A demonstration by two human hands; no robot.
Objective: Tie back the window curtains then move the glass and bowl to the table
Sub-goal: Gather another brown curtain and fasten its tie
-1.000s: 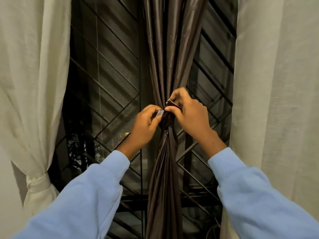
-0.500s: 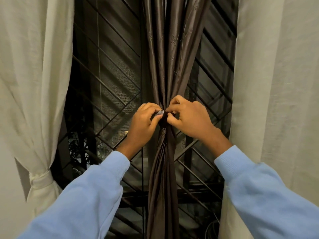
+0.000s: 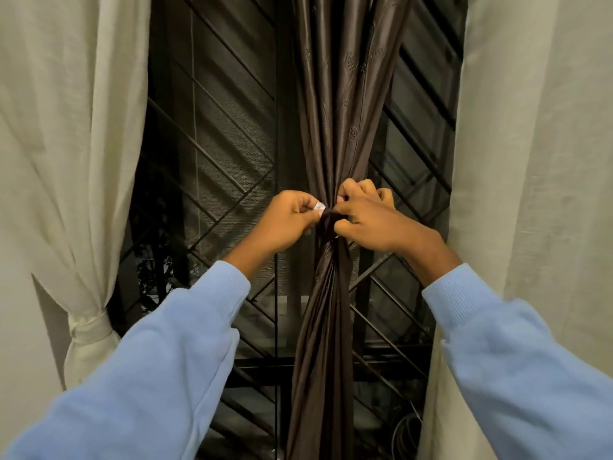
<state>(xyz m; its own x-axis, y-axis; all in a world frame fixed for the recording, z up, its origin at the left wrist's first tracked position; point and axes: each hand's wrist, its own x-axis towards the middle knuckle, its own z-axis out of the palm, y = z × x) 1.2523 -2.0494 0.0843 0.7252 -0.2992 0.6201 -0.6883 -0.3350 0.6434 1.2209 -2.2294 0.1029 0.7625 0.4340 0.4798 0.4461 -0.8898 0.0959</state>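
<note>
Left grip (image 3: 285,222) pinches the tie (image 3: 326,224) by its tab (image 3: 319,206), right grip (image 3: 368,220) the other end; both have closed in round the curtain (image 3: 335,127): fastening nearly done.

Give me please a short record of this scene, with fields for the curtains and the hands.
Middle: brown curtain, gathered into one bunch before the window grille
Left hand: left hand pinches the pale end of the dark tie
Right hand: right hand grips the dark tie at the bunch
Left side: left cream curtain, held back by a cream band
Right side: right cream curtain, no tie visible
</note>
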